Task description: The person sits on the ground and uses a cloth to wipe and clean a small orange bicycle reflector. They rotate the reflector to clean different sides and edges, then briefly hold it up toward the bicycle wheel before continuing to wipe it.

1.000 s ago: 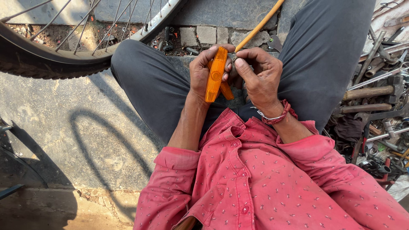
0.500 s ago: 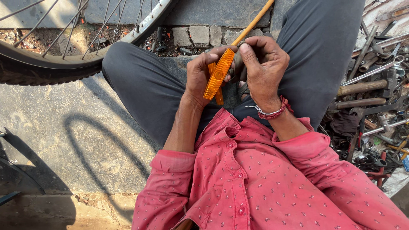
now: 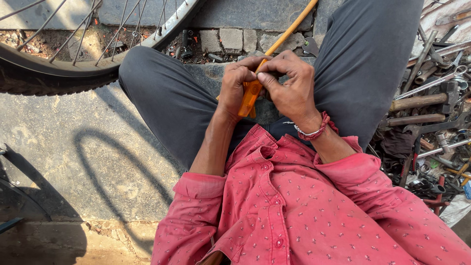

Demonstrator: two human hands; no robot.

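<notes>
Your left hand (image 3: 235, 86) is curled closed around the orange reflector (image 3: 250, 97), which stands nearly upright between your knees. Your right hand (image 3: 289, 86) is pinched shut on its upper end, thumb and forefinger pressed together. A yellow stick (image 3: 289, 32) slants away beyond them. A wheel (image 3: 73, 68) stands far left; tools (image 3: 431, 103) are heaped at right.

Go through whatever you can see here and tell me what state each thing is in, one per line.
Left hand: closed around the orange plastic reflector.
Right hand: fingers pinching the reflector's top.
Orange plastic reflector: held upright between both hands, over the lap.
Spoked bicycle wheel: standing on pavement, apart from hands.
Pile of metal tools: lying loose, untouched.
Yellow wooden stick: slanted, behind the hands.
</notes>
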